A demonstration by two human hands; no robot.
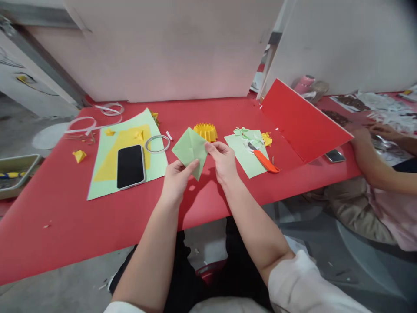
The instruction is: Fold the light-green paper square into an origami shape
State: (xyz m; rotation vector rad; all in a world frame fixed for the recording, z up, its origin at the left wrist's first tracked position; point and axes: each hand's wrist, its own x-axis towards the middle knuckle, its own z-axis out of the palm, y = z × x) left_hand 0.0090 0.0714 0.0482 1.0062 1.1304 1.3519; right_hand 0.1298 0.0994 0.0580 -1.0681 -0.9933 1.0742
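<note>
A folded green paper, roughly diamond-shaped with creases, is held above the red table between both hands. My left hand pinches its lower left edge, thumb on top. At its right corner, my right hand grips the paper between thumb and fingers. A pleated yellow paper piece stands just behind the right corner. To the left, a phone and a roll of tape rest on yellow and green sheets.
An orange cutter lies on a green sheet with paper scraps at the right. Beyond it stands a tilted red board. Another person's arm is at far right. A tray sits at far left.
</note>
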